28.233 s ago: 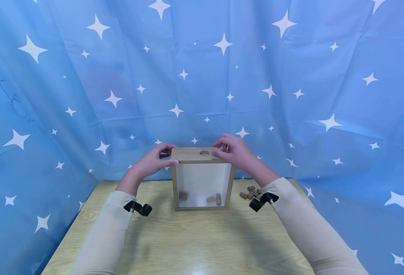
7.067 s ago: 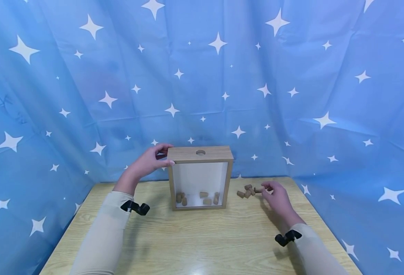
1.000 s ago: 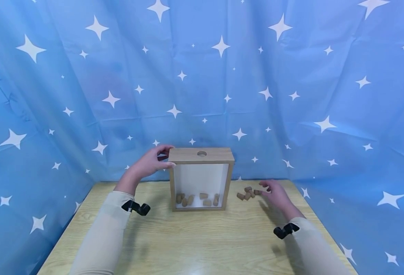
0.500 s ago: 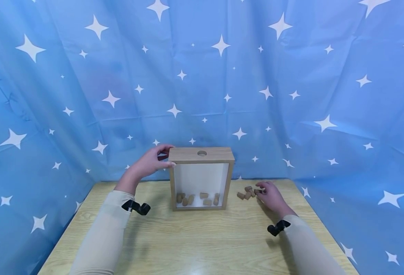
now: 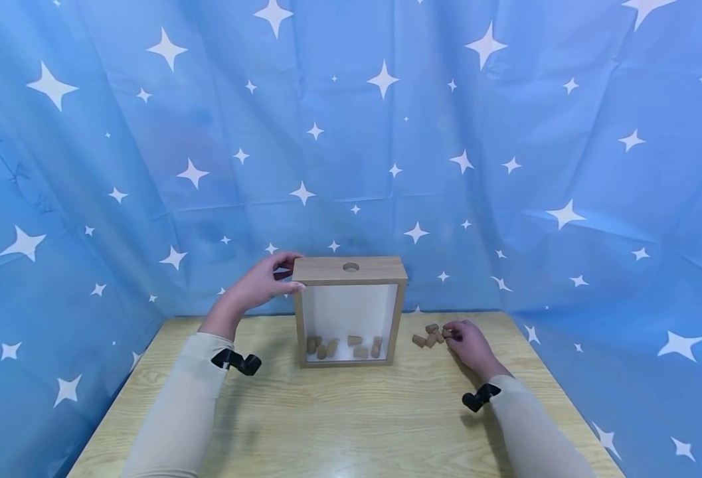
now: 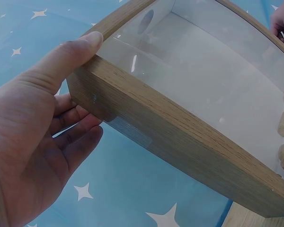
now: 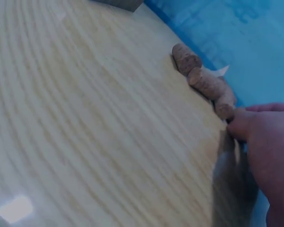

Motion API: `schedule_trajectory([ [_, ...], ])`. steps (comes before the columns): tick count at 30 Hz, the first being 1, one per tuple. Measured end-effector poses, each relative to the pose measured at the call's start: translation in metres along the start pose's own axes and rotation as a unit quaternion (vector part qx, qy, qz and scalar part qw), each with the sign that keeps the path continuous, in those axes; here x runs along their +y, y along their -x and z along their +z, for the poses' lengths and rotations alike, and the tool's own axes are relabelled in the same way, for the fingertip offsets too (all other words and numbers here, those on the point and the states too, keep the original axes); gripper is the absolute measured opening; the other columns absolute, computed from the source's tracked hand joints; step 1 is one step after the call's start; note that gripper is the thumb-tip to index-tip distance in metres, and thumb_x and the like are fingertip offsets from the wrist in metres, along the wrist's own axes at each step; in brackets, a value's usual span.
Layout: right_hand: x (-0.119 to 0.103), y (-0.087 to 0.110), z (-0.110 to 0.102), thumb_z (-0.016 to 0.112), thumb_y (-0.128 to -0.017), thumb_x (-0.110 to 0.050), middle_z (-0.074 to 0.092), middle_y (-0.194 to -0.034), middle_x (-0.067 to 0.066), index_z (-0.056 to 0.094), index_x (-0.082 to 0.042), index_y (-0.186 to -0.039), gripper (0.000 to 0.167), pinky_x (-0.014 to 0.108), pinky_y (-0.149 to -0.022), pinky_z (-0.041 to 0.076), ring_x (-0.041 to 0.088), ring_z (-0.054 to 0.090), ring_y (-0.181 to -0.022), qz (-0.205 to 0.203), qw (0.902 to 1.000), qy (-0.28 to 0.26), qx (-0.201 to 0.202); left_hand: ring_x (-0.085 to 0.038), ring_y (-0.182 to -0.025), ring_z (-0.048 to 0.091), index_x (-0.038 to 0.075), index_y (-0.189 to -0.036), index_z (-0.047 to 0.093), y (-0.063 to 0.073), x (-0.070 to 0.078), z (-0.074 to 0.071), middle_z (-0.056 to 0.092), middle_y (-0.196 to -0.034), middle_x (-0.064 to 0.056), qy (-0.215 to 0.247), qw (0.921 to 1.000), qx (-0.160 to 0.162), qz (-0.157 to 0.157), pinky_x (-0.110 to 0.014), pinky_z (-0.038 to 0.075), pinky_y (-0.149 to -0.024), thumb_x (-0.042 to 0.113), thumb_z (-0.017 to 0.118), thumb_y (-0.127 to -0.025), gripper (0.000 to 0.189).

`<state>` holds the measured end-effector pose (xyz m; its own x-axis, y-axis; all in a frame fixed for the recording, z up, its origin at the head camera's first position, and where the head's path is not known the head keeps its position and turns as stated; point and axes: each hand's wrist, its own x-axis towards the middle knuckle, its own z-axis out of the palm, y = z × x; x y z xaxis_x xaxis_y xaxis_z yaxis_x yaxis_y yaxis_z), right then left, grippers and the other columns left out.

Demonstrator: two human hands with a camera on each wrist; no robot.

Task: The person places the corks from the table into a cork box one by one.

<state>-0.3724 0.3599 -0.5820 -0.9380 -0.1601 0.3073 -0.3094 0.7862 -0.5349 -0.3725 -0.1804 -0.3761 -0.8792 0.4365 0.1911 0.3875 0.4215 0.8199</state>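
An upright wooden display box (image 5: 351,318) with a clear front and a round hole (image 5: 351,267) in its top stands at the middle of the table. Several corks (image 5: 360,352) lie on its floor. My left hand (image 5: 261,282) grips the box's upper left corner, thumb on the front edge, fingers behind; the left wrist view shows this hand (image 6: 42,113) close up. To the right of the box, my right hand (image 5: 473,345) pinches a cork (image 5: 447,333) at the right end of a small pile of corks (image 5: 431,340). In the right wrist view, its fingertips (image 7: 239,125) are right at the pile.
The wood-grain table (image 5: 339,418) spreads out in front of the box. A blue curtain with white stars (image 5: 351,133) hangs close behind the table's back edge and at both sides. A black wrist camera (image 5: 481,397) sits on the right sleeve.
Over the last second my right hand has shifted slightly left, closing on the pile's rightmost cork. Compared with the older frames, more corks lie inside the box. The left hand keeps its place.
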Motion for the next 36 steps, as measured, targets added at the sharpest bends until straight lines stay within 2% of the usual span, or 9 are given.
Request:
schedule_trajectory([
  [5, 0.002, 0.003, 0.002, 0.071, -0.105, -0.002, 0.065, -0.106, 0.017, 0.072, 0.006, -0.132, 0.028, 0.052, -0.082, 0.054, 0.028, 0.063, -0.091, 0.014, 0.9999, 0.008, 0.003, -0.039, -0.147, 0.052, 0.014, -0.161, 0.052, -0.001, 0.001, 0.0, 0.059, -0.153, -0.016, 0.004, 1.0, 0.0, 0.0, -0.06, 0.049, -0.117, 0.032, 0.089, -0.098, 0.075],
  [14, 0.007, 0.007, 0.003, 0.072, -0.103, -0.004, 0.063, -0.104, 0.015, 0.073, 0.006, -0.133, 0.031, 0.045, -0.077, 0.053, 0.025, 0.062, -0.087, 0.026, 0.9991, -0.012, 0.032, -0.039, -0.148, 0.051, 0.014, -0.162, 0.052, -0.001, 0.0, 0.001, 0.058, -0.154, -0.016, 0.0, 1.0, 0.002, -0.002, -0.059, 0.047, -0.119, 0.031, 0.089, -0.098, 0.076],
  [27, -0.007, 0.011, -0.014, 0.068, -0.105, -0.006, 0.058, -0.105, 0.013, 0.07, 0.003, -0.141, 0.037, 0.033, -0.065, 0.048, 0.023, 0.054, -0.084, 0.024, 0.9973, -0.054, 0.043, -0.038, -0.148, 0.051, 0.014, -0.161, 0.052, 0.0, 0.002, 0.001, 0.058, -0.154, -0.016, 0.0, 1.0, 0.003, -0.002, -0.06, 0.049, -0.116, 0.032, 0.089, -0.098, 0.076],
  [36, -0.029, 0.005, -0.03, 0.072, -0.105, -0.006, 0.065, -0.113, 0.011, 0.074, -0.002, -0.138, 0.033, 0.041, -0.083, 0.053, 0.027, 0.061, -0.1, -0.008, 0.9981, -0.027, 0.055, -0.038, -0.149, 0.05, 0.014, -0.163, 0.05, 0.001, 0.001, 0.0, 0.057, -0.155, -0.016, -0.001, 1.0, -0.002, -0.004, -0.059, 0.05, -0.116, 0.034, 0.088, -0.098, 0.078],
])
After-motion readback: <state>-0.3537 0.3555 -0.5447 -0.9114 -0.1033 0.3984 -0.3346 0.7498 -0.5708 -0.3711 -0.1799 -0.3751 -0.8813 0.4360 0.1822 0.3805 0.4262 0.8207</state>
